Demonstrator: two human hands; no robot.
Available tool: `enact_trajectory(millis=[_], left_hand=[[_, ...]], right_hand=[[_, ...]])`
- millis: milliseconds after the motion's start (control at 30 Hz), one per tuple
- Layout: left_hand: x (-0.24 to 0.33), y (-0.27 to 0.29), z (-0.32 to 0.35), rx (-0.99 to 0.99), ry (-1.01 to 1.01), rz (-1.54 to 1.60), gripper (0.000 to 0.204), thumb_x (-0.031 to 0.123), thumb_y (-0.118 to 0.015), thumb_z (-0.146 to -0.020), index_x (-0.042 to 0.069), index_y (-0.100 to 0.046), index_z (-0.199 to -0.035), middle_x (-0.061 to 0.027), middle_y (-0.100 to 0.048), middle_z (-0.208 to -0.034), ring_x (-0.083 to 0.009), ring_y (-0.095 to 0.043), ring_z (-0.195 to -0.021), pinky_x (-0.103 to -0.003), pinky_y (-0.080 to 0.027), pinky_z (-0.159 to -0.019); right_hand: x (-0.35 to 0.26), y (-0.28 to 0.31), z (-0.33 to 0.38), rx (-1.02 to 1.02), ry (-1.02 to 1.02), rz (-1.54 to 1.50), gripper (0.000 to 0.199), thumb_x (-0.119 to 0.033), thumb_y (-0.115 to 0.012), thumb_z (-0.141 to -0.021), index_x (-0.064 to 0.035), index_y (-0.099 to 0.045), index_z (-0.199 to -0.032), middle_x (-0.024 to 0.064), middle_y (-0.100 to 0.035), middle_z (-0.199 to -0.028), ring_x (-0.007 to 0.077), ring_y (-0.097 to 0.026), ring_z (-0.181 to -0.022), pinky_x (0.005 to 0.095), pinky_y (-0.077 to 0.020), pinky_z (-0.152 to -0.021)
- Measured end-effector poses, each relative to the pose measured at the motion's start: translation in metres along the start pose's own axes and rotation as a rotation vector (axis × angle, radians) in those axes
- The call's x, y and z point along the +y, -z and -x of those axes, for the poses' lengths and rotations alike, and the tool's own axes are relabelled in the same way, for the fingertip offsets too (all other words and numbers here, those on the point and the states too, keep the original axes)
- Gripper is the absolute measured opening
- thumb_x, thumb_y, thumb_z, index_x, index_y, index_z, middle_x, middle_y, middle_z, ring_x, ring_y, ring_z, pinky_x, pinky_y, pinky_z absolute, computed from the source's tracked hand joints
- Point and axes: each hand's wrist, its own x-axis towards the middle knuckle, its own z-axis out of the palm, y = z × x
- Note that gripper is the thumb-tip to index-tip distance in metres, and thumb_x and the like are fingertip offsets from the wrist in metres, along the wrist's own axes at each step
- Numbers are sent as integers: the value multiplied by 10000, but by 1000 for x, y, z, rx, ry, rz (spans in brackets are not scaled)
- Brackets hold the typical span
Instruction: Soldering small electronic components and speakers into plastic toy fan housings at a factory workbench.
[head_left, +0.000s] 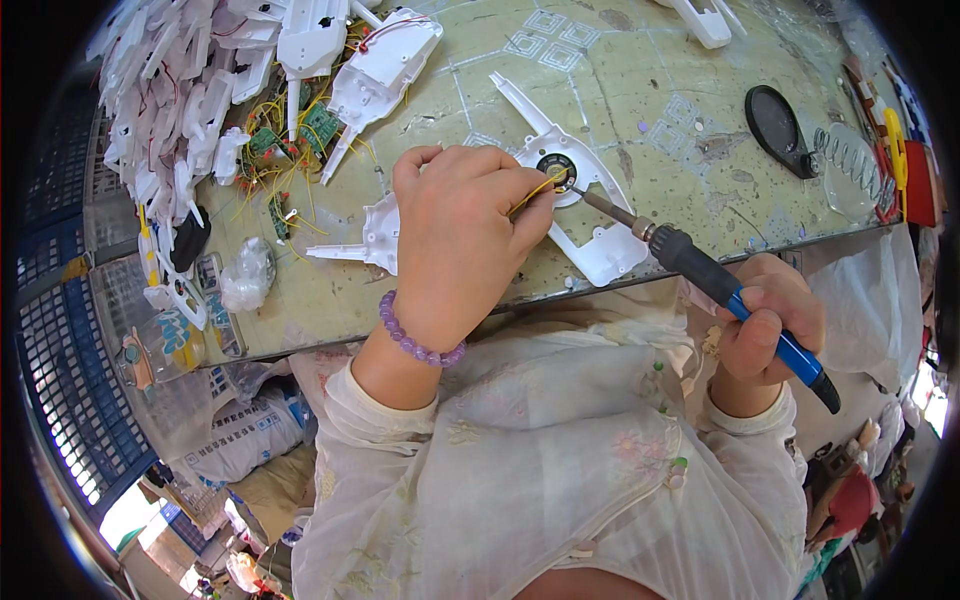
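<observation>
A soldering iron with a black grip and blue handle is in my right hand, fingers closed round it. Its thin tip reaches a small round black-rimmed part, possibly a speaker, set in a white plastic shell with long arms. My left hand, wearing a purple bead bracelet, pinches a thin yellow wire at that round part. Under the left hand lies another white shell piece, mostly covered.
White shells pile up at the far left, beside green circuit boards with tangled wires. A round black-rimmed lens and a coiled metal spring stand sit at the right. Tools with a yellow handle lie along the right edge.
</observation>
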Motion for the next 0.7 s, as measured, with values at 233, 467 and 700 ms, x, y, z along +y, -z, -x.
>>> enact_trajectory(millis=[233, 467, 700], left_hand=[[0, -1, 0, 10, 32, 26, 36, 144, -705, -742, 110, -692, -740, -16, -607, -729, -199, -579, -753, -421, -359, -860], [0, 1, 0, -2, 6, 5, 50, 134, -718, -725, 99, -701, -756, -10, -622, -741, -191, -580, -742, -349, -351, -827], [-1, -1, -1, 11, -9, 1, 51, 136, -721, -718, 100, -700, -749, -8, -620, -735, -189, -578, -734, -349, -353, -815]], right_hand=[[2, 1, 3, 5, -16, -9, 204, -184, -657, -861, -3, -566, -882, 75, -563, -648, 185, -494, -471, 291, -394, -443], [1, 0, 4, 17, -21, -10, 208, -188, -663, -860, -9, -565, -895, 74, -567, -663, 182, -496, -478, 289, -394, -445], [1, -1, 4, 11, -14, 11, 200, -183, -660, -860, -11, -563, -895, 77, -579, -680, 196, -519, -488, 302, -413, -450]])
